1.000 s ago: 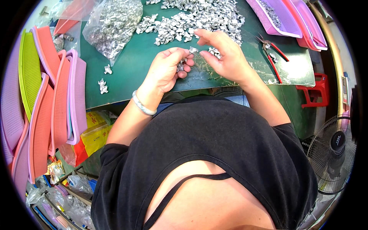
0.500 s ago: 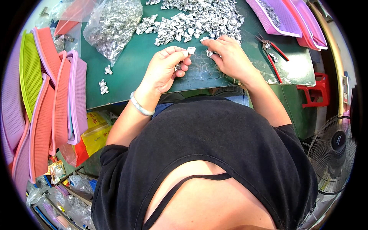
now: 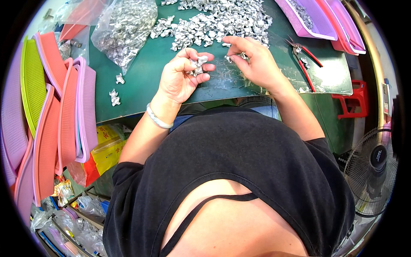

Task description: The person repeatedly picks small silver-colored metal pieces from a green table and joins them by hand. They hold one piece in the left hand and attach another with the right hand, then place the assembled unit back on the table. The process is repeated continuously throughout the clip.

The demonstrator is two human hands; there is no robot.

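My left hand (image 3: 182, 75) is turned partly palm up over the table's near edge, its fingers curled around small silvery metal castings (image 3: 198, 66). To its right, my right hand (image 3: 254, 60) pinches another small casting (image 3: 229, 58) between thumb and fingers, with more silvery metal under the palm. Just beyond both hands spreads a large heap of the same castings (image 3: 214, 28). Two loose castings, one (image 3: 120, 79) above the other (image 3: 114, 97), lie left of my left hand. A pale bangle (image 3: 157, 116) circles my left wrist.
Red-handled pliers (image 3: 305, 64) lie open on the green table (image 3: 141, 94), right of my right hand. A clear bag of castings (image 3: 124, 34) rests at the far left. Stacked plastic baskets (image 3: 64, 115) line the left; a purple basket (image 3: 314, 28) stands far right. A fan (image 3: 372, 171) is beside me.
The fingers of my left hand have loosened and turned, showing the castings in them more fully. My right hand has shifted slightly, still with a casting at its fingertips.
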